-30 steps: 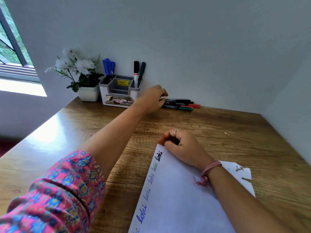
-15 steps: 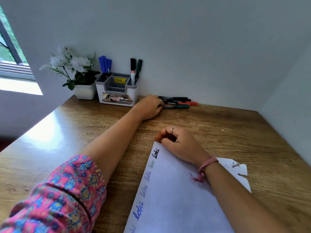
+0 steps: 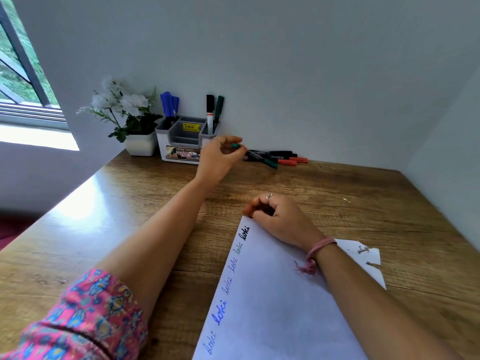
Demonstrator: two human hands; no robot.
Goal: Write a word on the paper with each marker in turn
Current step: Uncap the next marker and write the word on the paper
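White paper sheet (image 3: 272,307) cut off by bottom frame edge. Right hand (image 3: 283,219) covers its far corner; curled fingers hide the palm. Green-capped marker (image 3: 262,160) half hidden in left hand (image 3: 218,159). Organiser's yellow price sticker (image 3: 191,126) unreadable.

Left hand (image 3: 219,158) off the desk now, lifted w/ green marker (image 3: 255,155) pinched, tilted above the pile.
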